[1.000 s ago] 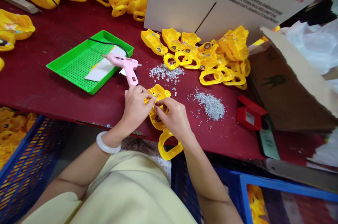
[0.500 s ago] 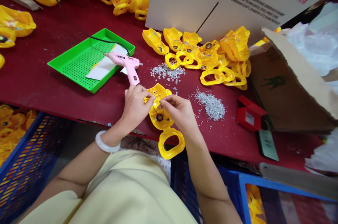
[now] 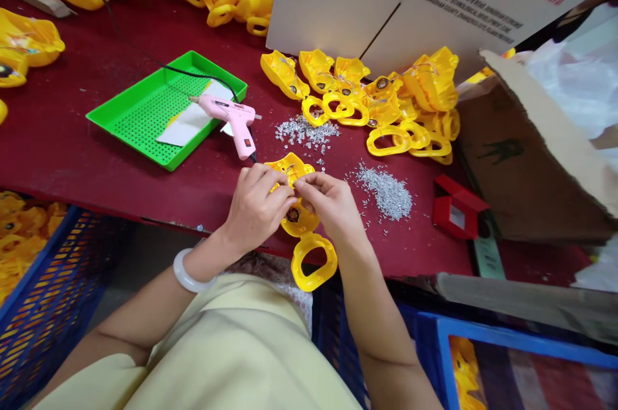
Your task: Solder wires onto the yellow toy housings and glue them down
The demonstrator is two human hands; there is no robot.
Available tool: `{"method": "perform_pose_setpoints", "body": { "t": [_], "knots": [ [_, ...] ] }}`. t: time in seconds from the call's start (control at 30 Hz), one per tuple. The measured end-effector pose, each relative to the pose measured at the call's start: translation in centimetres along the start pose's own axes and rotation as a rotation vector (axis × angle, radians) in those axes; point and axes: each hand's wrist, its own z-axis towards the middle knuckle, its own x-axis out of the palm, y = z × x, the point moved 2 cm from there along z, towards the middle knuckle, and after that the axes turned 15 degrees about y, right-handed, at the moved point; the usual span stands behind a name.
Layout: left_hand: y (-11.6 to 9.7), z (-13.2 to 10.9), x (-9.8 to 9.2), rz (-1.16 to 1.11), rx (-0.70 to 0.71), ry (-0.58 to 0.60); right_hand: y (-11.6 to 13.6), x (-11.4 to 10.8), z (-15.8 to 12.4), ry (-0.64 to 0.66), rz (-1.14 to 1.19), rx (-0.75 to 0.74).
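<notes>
With a speaker (image 3: 293, 214) inside, the yellow handled shell (image 3: 306, 223) lies unclosed beneath left hand (image 3: 259, 203) and right hand (image 3: 331, 201) (their grip I cannot tell).

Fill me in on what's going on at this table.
A person is working bare-handed on an open yellow plastic shell with a looped handle. The left hand and right hand meet at the fingertips over it; anything between them is too small to make out. A pink glue gun lies untouched, its nozzle over a green tray. Nearby are clear bits and small metal pieces, each in a pile.
</notes>
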Motion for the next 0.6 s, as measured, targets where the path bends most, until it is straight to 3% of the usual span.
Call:
{"method": "perform_pose_setpoints", "body": {
  "t": [0.2, 0.3, 0.47, 0.6],
  "knots": [
    [0.2, 0.2, 0.0, -0.030, -0.028, -0.009, -0.2, 0.1, -0.2, 0.030, -0.047, 0.010],
    [0.7, 0.2, -0.4, -0.154, -0.053, -0.040, -0.1, 0.2, -0.2, 0.035, -0.041, 0.010],
    [2.4, -0.1, -0.8, -0.563, -0.342, -0.084, -0.1, 0.2, -0.5, 0.003, -0.035, 0.020],
    [3.3, 0.3, -0.9, -0.846, -0.457, -0.130, 0.0, 0.1, -0.7, 0.051, -0.289, -0.012]
  ]
}}
